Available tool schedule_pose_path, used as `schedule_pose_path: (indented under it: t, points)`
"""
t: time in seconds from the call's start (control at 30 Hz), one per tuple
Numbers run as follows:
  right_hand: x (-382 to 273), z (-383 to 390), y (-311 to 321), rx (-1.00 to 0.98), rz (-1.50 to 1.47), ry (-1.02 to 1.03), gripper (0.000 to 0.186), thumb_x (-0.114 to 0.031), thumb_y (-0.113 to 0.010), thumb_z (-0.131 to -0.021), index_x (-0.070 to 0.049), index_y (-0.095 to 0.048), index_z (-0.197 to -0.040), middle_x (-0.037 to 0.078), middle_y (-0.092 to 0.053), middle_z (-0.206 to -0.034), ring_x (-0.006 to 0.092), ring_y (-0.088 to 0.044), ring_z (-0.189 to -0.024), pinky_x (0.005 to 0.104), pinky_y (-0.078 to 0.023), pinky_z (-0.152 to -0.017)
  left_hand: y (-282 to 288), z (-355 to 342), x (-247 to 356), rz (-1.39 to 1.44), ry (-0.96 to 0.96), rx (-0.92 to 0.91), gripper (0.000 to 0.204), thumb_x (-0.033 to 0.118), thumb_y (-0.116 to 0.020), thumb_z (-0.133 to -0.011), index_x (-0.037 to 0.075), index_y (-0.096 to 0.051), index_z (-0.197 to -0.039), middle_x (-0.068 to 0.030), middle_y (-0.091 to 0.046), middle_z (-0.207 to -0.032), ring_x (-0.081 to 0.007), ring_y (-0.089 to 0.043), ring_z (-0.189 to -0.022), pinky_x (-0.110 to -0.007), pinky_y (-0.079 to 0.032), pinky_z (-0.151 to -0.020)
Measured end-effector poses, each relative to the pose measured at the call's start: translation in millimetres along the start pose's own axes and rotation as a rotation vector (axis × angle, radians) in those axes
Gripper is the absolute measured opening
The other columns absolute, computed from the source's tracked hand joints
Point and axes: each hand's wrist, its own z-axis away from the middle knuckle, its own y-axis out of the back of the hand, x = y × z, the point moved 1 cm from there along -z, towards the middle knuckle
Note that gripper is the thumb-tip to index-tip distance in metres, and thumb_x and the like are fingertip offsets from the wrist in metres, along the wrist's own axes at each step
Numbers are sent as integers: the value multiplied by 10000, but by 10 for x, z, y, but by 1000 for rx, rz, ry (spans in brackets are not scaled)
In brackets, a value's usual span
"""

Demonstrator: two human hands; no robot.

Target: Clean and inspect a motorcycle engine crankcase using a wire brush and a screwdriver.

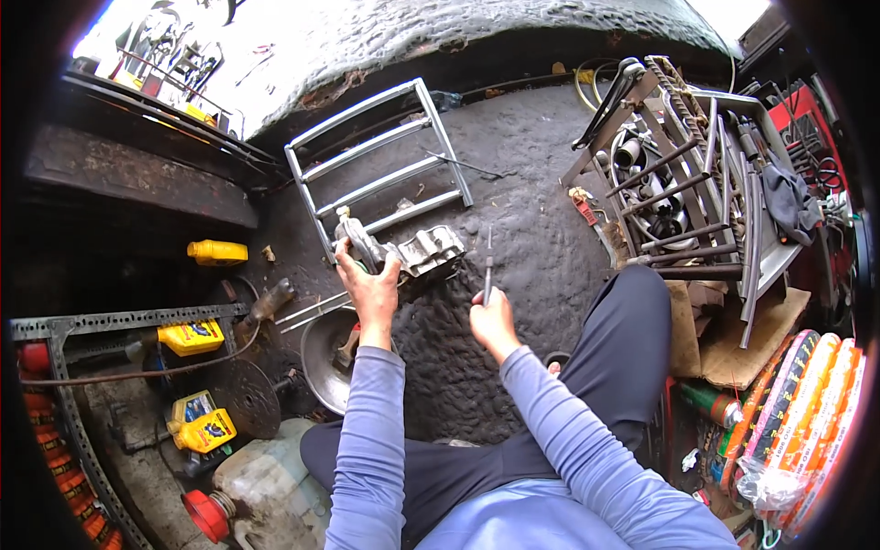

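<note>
My left hand (368,291) is closed around a grey cast metal part (360,240) with a pale knob at its top. Right beside that part, on the dark ground, lies a ridged silver metal casting (428,249); whether the two are joined I cannot tell. My right hand (496,323) grips a slim metal tool (489,266) upright, its thin tip pointing away from me and apart from the casting. Below my left hand, a round metal bowl (323,362) holds an item with a brownish handle, partly covered by my forearm.
A silver ladder-like metal frame (379,144) lies beyond my hands. At right, a metal tray (779,261) is heaped with rods and pipes. Yellow bottles (218,252), a slotted metal frame (119,323) and a cloudy jug (280,486) stand left. Wrapped tyres (811,412) are at lower right.
</note>
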Motion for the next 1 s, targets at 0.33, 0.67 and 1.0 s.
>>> schedule_pose_path:
  t: [0.33, 0.67, 1.0]
  points:
    - [301, -152, 353, -104, 489, -445, 585, -344, -652, -840, -36, -484, -1309, 183, -405, -1393, 379, -391, -1316, 536, -342, -1064, -88, 151, 306, 10, -80, -121, 741, 180, -770, -693, 148, -383, -1324, -209, -481, -1282, -383, -475, -1221, -454, -375, -1039]
    - [659, -503, 491, 183, 381, -401, 438, -296, -612, -846, -47, -554, -1202, 212, -519, -1264, 399, -518, -1182, 526, -434, -974, 208, 145, 91, 93, -182, -240, 954, 130, -863, -629, 103, -347, -1431, -200, -493, -1373, -320, -484, -1278, -380, -363, -1081]
    - [1097, -2712, 1412, 274, 661, -62, 474, -151, -667, -781, -81, -508, -1222, 169, -571, -1222, 350, -506, -1225, 534, -390, -1014, -33, 85, 160, 86, -110, -212, 949, 132, -828, -619, 98, -328, -1425, -184, -514, -1327, -334, -511, -1229, -410, -380, -1062]
